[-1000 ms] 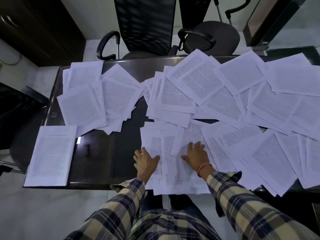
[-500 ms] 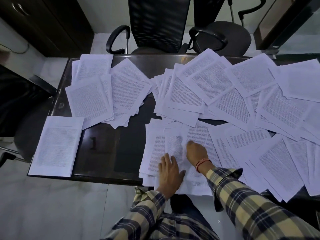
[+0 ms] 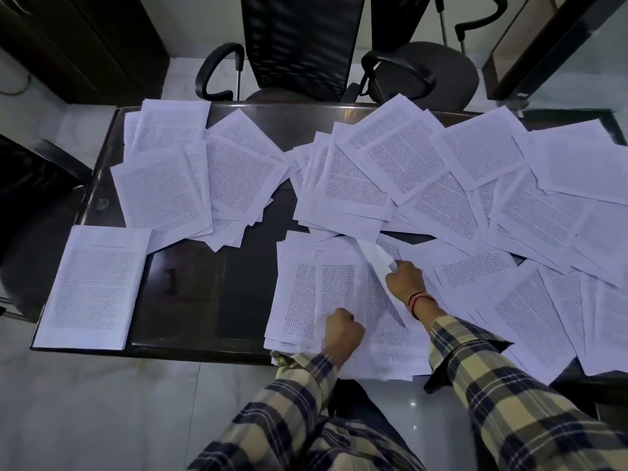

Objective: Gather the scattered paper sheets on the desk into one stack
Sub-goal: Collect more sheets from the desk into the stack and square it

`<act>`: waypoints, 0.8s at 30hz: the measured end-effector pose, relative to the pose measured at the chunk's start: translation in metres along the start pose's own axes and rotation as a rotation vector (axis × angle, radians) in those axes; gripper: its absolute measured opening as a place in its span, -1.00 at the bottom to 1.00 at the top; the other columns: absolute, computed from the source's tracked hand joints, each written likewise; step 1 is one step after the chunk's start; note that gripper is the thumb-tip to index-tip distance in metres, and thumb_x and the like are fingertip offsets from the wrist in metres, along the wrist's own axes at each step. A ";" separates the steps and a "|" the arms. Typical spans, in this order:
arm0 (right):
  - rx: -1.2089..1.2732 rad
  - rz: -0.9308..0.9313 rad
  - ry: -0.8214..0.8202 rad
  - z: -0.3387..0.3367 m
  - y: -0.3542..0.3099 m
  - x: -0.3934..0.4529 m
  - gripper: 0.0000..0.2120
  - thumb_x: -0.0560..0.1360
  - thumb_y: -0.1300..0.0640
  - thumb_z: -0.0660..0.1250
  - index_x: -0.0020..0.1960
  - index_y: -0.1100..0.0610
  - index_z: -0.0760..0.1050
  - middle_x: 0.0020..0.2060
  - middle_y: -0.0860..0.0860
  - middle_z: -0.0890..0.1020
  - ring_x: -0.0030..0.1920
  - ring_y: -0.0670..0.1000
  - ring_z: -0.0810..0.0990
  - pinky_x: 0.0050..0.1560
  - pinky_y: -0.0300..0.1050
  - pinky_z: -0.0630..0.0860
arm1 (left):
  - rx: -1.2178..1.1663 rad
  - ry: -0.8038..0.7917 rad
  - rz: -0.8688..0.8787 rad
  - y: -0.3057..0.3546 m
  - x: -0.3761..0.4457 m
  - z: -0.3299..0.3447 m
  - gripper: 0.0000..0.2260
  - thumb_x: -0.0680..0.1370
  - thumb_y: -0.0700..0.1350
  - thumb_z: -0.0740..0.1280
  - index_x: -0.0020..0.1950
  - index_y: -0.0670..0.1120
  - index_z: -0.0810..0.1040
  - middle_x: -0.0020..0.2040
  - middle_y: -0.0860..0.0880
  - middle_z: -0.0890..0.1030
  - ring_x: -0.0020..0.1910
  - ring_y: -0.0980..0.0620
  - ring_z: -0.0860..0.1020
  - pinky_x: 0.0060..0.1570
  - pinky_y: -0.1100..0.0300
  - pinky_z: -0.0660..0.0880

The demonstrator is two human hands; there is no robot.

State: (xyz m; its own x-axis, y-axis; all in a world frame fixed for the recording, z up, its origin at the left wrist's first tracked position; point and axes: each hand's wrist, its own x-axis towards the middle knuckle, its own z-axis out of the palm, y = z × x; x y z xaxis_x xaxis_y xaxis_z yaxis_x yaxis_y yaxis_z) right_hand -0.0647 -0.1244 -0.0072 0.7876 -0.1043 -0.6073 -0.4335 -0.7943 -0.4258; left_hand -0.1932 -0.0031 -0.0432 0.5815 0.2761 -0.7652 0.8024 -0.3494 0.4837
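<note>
Your desk (image 3: 190, 300) is dark and wide, so the scattered paper sheets (image 3: 424, 185) cover most of it, overlapping from the far left corner to the right edge; one neat stack (image 3: 91, 287) waits at the near left corner, likely your collection point; your right hand (image 3: 404, 280) pinches a sheet's lifted edge, fingers curled on it; your left hand (image 3: 341, 329) presses the near pile, fingers curled under, seemingly to steady it.

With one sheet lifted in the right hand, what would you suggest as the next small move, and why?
Probably lay the sheet held by the right hand onto the pile under the left hand, since that pile sits closest and the left hand already pins it.
</note>
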 end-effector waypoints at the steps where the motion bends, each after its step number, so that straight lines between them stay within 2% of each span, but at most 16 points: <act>1: 0.030 0.002 0.016 -0.002 0.001 0.001 -0.74 0.53 0.30 0.27 0.18 0.28 0.60 0.13 0.27 0.66 0.17 0.32 0.61 0.10 0.06 0.57 | -0.017 -0.021 -0.008 0.001 0.004 -0.009 -0.65 0.42 -0.31 0.44 -0.35 -0.06 0.30 -0.37 0.05 0.34 -0.39 0.03 0.39 -0.40 0.18 0.34; 2: 0.064 0.003 0.028 -0.005 0.001 0.002 -0.77 0.52 0.32 0.26 0.12 0.29 0.61 0.04 0.25 0.66 0.10 0.29 0.63 0.00 -0.01 0.56 | -0.006 -0.050 -0.017 0.002 0.008 -0.019 -0.59 0.42 -0.30 0.47 -0.40 -0.04 0.26 -0.39 0.05 0.31 -0.42 0.06 0.35 -0.44 0.24 0.29; 3: 0.095 0.001 0.040 -0.007 0.001 0.002 -0.79 0.51 0.33 0.25 0.06 0.30 0.62 -0.03 0.23 0.66 0.02 0.24 0.63 -0.08 -0.06 0.52 | 0.029 -0.083 -0.032 0.002 0.014 -0.028 -0.58 0.45 -0.26 0.50 -0.40 -0.03 0.29 -0.39 0.05 0.34 -0.38 0.06 0.39 -0.40 0.27 0.33; 5: 0.135 -0.014 0.077 -0.013 -0.001 0.002 -0.85 0.49 0.36 0.23 -0.13 0.26 0.58 -0.15 0.19 0.62 -0.11 0.16 0.56 -0.19 -0.13 0.43 | 0.039 -0.142 -0.077 -0.001 0.028 -0.046 -0.67 0.50 -0.17 0.52 -0.32 -0.01 0.40 -0.32 0.06 0.46 -0.17 0.02 0.52 -0.15 0.22 0.50; 7: 0.160 -0.040 0.137 -0.017 -0.002 0.004 -0.84 0.45 0.38 0.21 -0.27 0.25 0.47 -0.27 0.17 0.58 -0.20 0.17 0.54 -0.25 -0.12 0.39 | -0.014 -0.125 -0.100 -0.004 0.040 -0.066 -0.71 0.53 -0.17 0.50 -0.27 0.00 0.43 -0.26 0.07 0.49 -0.07 -0.01 0.54 -0.01 0.16 0.55; 10: 0.189 -0.087 0.219 -0.020 -0.002 0.007 -0.89 0.42 0.41 0.21 -0.20 0.37 0.51 -0.26 0.26 0.60 -0.20 0.29 0.56 -0.23 0.03 0.49 | 0.001 -0.083 -0.114 -0.012 0.059 -0.095 -0.74 0.59 -0.15 0.45 -0.23 -0.03 0.44 -0.22 0.05 0.50 -0.03 0.00 0.51 0.02 0.14 0.55; 12: 0.197 -0.147 0.256 -0.023 -0.006 0.004 -0.86 0.42 0.46 0.21 -0.29 0.33 0.45 -0.30 0.23 0.55 -0.26 0.24 0.48 -0.24 -0.05 0.39 | 0.033 -0.050 -0.126 -0.019 0.068 -0.114 -0.93 0.62 -0.11 0.41 0.01 -0.10 0.58 -0.07 -0.02 0.53 0.01 0.00 0.50 0.04 0.14 0.54; 14: 0.233 -0.220 0.279 -0.025 -0.012 -0.004 -0.65 0.43 0.46 0.20 -0.42 0.14 0.28 -0.39 0.13 0.45 -0.37 0.11 0.36 -0.35 -0.12 0.23 | 0.069 0.012 -0.128 -0.024 0.073 -0.129 -0.70 0.62 -0.12 0.39 0.33 -0.20 0.58 0.04 -0.06 0.50 0.10 -0.07 0.56 0.00 0.19 0.44; 15: 0.259 -0.255 0.276 -0.025 -0.014 -0.009 -0.60 0.44 0.43 0.19 -0.44 0.05 0.23 -0.43 0.07 0.40 -0.41 0.01 0.32 -0.38 -0.17 0.20 | 0.097 0.040 -0.124 -0.025 0.073 -0.136 -0.65 0.63 -0.15 0.37 0.39 -0.21 0.54 0.08 -0.07 0.51 0.21 -0.13 0.58 0.00 0.22 0.40; 16: 0.282 -0.282 0.268 -0.023 -0.015 -0.011 -0.65 0.42 0.36 0.17 -0.44 0.03 0.25 -0.46 0.03 0.39 -0.42 -0.05 0.31 -0.39 -0.19 0.19 | 0.118 0.052 -0.108 -0.027 0.073 -0.142 -0.64 0.63 -0.19 0.35 0.42 -0.21 0.52 0.13 -0.10 0.54 0.29 -0.16 0.57 0.01 0.23 0.38; 18: 0.294 -0.322 0.238 -0.017 -0.012 -0.011 -0.82 0.37 0.25 0.13 -0.37 0.20 0.42 -0.43 0.11 0.51 -0.39 0.00 0.39 -0.34 -0.22 0.28 | 0.128 0.032 -0.098 -0.031 0.076 -0.148 -0.68 0.63 -0.25 0.32 0.38 -0.24 0.55 0.22 -0.16 0.58 0.24 -0.18 0.58 0.02 0.21 0.41; 20: 0.261 -0.362 0.196 -0.012 -0.007 -0.009 -0.82 0.39 0.24 0.15 -0.22 0.23 0.53 -0.34 0.13 0.58 -0.31 0.06 0.48 -0.31 -0.27 0.33 | 0.096 0.012 -0.084 -0.032 0.077 -0.155 -0.74 0.61 -0.27 0.32 0.28 -0.27 0.60 0.18 -0.16 0.61 0.08 -0.14 0.60 0.05 0.14 0.50; 22: 0.238 -0.417 0.176 -0.009 -0.005 -0.010 -0.79 0.40 0.24 0.16 -0.19 0.24 0.57 -0.34 0.10 0.59 -0.32 0.06 0.50 -0.33 -0.26 0.35 | 0.026 0.024 -0.064 -0.034 0.080 -0.159 -0.73 0.58 -0.26 0.37 0.28 -0.24 0.61 0.17 -0.15 0.64 0.07 -0.11 0.62 0.04 0.11 0.53; 24: 0.241 -0.460 0.175 -0.009 -0.006 -0.015 -0.81 0.38 0.22 0.15 -0.25 0.24 0.53 -0.39 0.08 0.53 -0.38 -0.02 0.44 -0.35 -0.24 0.31 | -0.063 0.051 -0.053 -0.034 0.081 -0.161 -0.79 0.56 -0.19 0.46 0.19 -0.18 0.63 0.09 -0.11 0.65 0.05 -0.09 0.62 0.03 0.10 0.52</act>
State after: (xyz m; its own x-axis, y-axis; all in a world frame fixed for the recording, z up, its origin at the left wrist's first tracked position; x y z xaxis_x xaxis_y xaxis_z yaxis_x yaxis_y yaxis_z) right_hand -0.0703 -0.1236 0.0107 0.9717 0.1068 -0.2106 -0.0993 -0.6242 -0.7750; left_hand -0.1519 0.1750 -0.0530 0.5428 0.3389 -0.7685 0.8382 -0.2769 0.4699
